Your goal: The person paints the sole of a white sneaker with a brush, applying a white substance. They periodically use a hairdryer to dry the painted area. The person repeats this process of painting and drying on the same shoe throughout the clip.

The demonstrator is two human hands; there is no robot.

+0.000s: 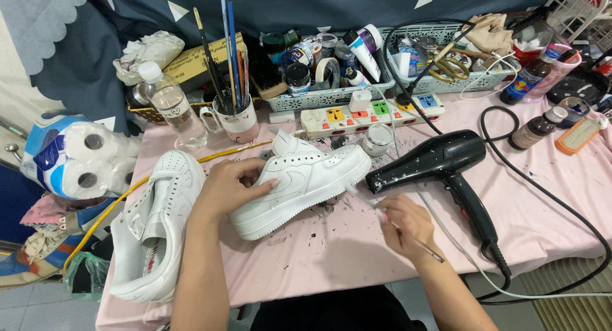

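Head view, centre frame: left hand (231, 185) gripped white leather low-top sneaker (299, 183) on paint-flecked pink tablecloth (331, 251); right hand (404, 224) pinched thin paintbrush (417, 242); likely hazard, a slipped stroke smearing the toe near the black hairdryer (440, 162).

Clearance around your hands

Open cloth lies between the shoe (299, 181) and hair dryer (440, 162); its cord (542, 191) blocks your right, a second shoe (156, 235) your left.
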